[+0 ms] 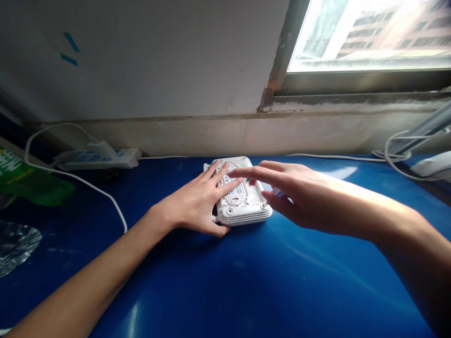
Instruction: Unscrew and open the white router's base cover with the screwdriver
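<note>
A white Wi-Fi router (pixel 262 213) lies on the blue tabletop with its vented underside up, showing a label and round feet. My left hand (pixel 200 199) holds it from the left: the fingers spread over the underside and the thumb rests low by its near corner. From the right comes my right hand (pixel 292 185), its index finger stretched over the label; I cannot tell whether the tip touches. A small pale object (pixel 278 192) shows between the thumb and the curled fingers, mostly hidden and too small to name.
A white power strip (pixel 128 158) with a plugged-in charger (pixel 102 149) stands at the back left. Its white cable (pixel 95 185) loops over the table. Left of that lie a green bottle (pixel 42 188) and clear plastic (pixel 17 246). Coiled white cable (pixel 391 152) sits at the back right, below a window (pixel 369 37).
</note>
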The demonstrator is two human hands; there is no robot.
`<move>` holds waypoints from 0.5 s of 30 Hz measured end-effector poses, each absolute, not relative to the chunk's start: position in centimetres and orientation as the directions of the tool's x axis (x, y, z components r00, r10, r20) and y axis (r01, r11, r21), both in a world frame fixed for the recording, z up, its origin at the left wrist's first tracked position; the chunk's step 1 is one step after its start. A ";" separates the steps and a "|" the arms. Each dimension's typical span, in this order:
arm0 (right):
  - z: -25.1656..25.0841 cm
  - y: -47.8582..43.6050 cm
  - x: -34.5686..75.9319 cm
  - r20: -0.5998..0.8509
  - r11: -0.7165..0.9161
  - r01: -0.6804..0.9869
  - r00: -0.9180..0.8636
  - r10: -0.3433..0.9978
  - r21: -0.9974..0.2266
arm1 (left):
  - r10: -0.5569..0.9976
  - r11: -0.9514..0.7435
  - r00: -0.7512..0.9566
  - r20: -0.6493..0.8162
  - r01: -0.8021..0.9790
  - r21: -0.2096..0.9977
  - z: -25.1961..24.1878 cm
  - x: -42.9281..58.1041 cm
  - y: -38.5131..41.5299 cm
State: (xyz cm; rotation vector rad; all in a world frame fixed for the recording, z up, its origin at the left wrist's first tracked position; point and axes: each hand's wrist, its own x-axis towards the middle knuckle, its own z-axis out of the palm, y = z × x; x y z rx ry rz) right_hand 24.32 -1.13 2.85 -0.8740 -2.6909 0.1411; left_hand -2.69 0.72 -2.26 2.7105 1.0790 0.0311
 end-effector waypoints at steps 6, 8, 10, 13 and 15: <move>2.9 -1.3 24.9 0.233 0.805 0.561 -0.771 0.593 -0.191 | 0.685 -0.702 0.726 -0.057 0.680 0.211 -2.4 -2.6 0.8; 3.0 -1.2 24.5 0.250 0.775 0.593 -0.733 0.632 -0.219 | 0.688 -0.700 0.723 -0.054 0.682 0.212 -2.5 -2.5 0.7; 3.2 -1.0 24.0 0.255 0.746 0.612 -0.702 0.665 -0.263 | 0.693 -0.697 0.720 -0.044 0.684 0.215 -2.8 -2.4 0.7; 3.1 -0.7 23.5 0.255 0.737 0.588 -0.696 0.671 -0.335 | 0.709 -0.683 0.705 -0.027 0.696 0.223 -3.3 -2.2 0.6; 2.9 -0.5 23.5 0.256 0.741 0.568 -0.704 0.663 -0.358 | 0.717 -0.677 0.697 -0.016 0.701 0.223 -3.6 -2.1 0.5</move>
